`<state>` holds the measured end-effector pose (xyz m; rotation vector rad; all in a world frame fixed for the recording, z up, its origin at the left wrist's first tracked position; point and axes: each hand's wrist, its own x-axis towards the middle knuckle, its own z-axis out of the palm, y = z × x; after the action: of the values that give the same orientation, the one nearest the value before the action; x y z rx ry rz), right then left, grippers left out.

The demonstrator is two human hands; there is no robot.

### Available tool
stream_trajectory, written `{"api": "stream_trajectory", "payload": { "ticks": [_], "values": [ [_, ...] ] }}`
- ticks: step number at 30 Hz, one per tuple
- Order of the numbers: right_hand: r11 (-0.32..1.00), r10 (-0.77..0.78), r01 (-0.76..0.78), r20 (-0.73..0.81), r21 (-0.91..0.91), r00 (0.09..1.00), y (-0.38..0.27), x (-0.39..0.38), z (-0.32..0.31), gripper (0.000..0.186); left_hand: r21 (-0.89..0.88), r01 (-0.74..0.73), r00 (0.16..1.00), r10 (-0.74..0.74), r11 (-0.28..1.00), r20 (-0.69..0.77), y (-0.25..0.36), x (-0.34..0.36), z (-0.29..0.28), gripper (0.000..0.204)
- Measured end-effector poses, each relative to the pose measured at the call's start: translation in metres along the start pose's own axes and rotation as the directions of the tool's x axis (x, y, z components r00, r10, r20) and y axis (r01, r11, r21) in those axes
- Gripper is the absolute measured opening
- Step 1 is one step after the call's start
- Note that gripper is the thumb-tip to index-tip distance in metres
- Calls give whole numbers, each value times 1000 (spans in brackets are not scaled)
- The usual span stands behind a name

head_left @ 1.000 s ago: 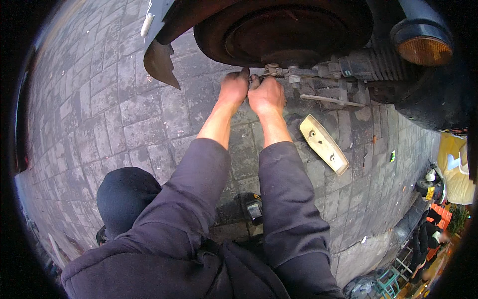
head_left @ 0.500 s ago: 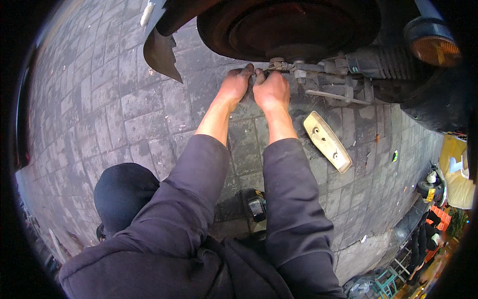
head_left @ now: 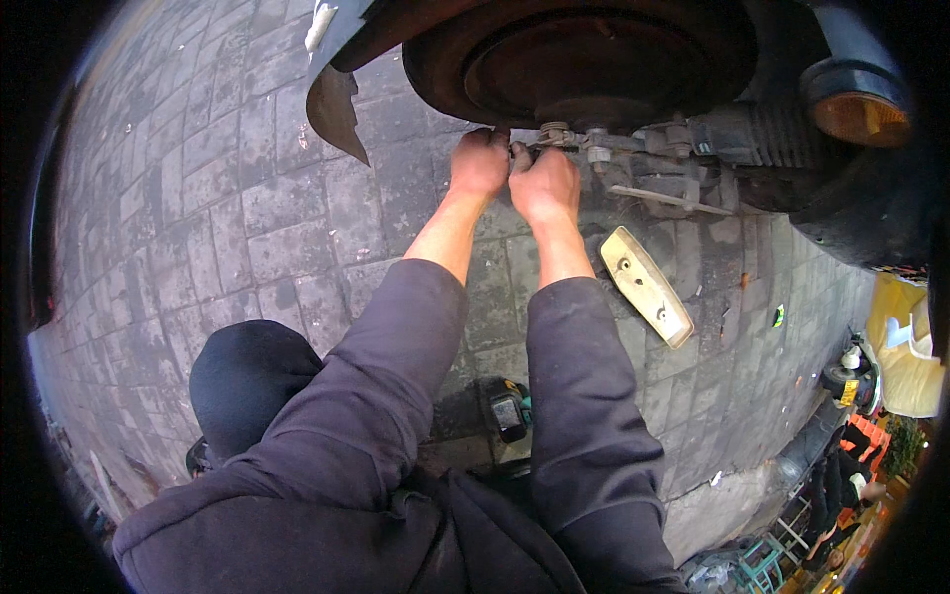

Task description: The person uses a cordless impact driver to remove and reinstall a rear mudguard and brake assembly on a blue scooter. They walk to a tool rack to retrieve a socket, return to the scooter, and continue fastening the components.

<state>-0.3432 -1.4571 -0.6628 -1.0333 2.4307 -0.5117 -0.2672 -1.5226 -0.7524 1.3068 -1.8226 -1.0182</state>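
Note:
Both of my hands are close together under the dark round wheel (head_left: 584,74) of a vehicle. My left hand (head_left: 479,168) is closed, its fingertips beside the end of a greasy linkage. My right hand (head_left: 544,186) is closed too, thumb pressed against the fingers, just below a small coil spring (head_left: 554,131). A thin dark piece shows between the fingertips; its kind cannot be made out. Right of my right hand, a bolt with a nut (head_left: 599,148) hangs from the linkage, and a bare metal rod (head_left: 671,200) slants below it.
A cream elongated cover (head_left: 645,287) lies on the grey paving. A cordless power tool (head_left: 510,411) sits between my forearms. A torn flap (head_left: 336,111) hangs left of the wheel; a ribbed part (head_left: 767,137) and an orange lamp (head_left: 859,117) are at right. A person (head_left: 841,485) appears far right.
My hands stay together at the linkage, with the left wrist slightly more turned. The view has shifted a little, so the wheel and flap appear farther right.

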Motion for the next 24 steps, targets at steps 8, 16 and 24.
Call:
{"api": "stream_trajectory", "payload": {
  "ticks": [8, 16, 24],
  "values": [
    [1000, 9, -9, -18, 29, 1000, 1, -1, 3, 47, -297, 397, 911, -336, 868, 238, 10, -12, -17, 31],
    [999, 21, -20, -29, 36, 999, 0, -2, 3, 46, -501, 385, 923, -332, 775, 197, 12, -13, -11, 22],
    [1000, -7, 7, -55, 7, 998, 3, 0, 5, 47, -547, 400, 915, -354, 735, 194, 25, -14, -21, 15]
  ]
}}
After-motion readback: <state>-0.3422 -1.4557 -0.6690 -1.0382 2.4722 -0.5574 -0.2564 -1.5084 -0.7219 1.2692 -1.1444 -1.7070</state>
